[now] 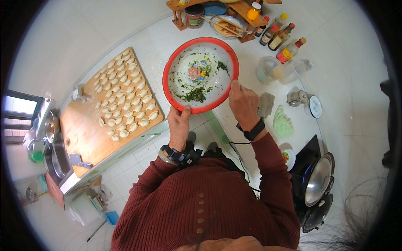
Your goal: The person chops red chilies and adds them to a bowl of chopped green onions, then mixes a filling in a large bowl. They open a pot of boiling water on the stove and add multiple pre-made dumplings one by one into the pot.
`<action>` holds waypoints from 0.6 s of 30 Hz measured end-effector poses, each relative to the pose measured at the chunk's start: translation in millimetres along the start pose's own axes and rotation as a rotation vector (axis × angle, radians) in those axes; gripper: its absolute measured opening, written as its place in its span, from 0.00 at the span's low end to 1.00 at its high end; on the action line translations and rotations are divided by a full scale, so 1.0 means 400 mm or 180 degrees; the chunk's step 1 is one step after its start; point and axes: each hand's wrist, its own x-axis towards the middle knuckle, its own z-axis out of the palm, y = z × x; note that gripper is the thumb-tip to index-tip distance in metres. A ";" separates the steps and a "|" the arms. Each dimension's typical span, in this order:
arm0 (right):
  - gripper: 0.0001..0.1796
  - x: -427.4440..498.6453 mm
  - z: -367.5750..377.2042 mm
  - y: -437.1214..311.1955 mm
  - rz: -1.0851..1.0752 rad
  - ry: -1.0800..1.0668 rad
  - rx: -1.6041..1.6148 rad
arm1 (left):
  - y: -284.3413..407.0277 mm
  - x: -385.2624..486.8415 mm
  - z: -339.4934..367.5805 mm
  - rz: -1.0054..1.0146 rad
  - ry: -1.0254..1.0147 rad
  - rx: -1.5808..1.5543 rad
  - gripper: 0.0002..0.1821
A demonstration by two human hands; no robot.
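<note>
A white enamel basin with a red rim and a flower print is held tilted in front of me. My left hand grips its lower rim, thumb on top. At the basin's right rim, my right hand is closed on the handle of a thin metal utensil, whose end carries some greens; the kind of utensil is unclear. Chopped dark greens lie in the lower part of the basin, and bits stick to its walls. Left of the basin, many shaped dumplings stand in rows on a large wooden board.
A cleaver lies at the board's lower left corner. Behind the basin are a bowl with chopsticks and a wooden rack. Sauce bottles, a green cloth and a stove with a lidded wok are on the right.
</note>
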 end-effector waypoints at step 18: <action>0.03 -0.016 0.011 -0.017 0.0216 -0.0013 0.0241 | -0.005 0.018 -0.008 -0.0049 -0.0023 -0.0011 0.17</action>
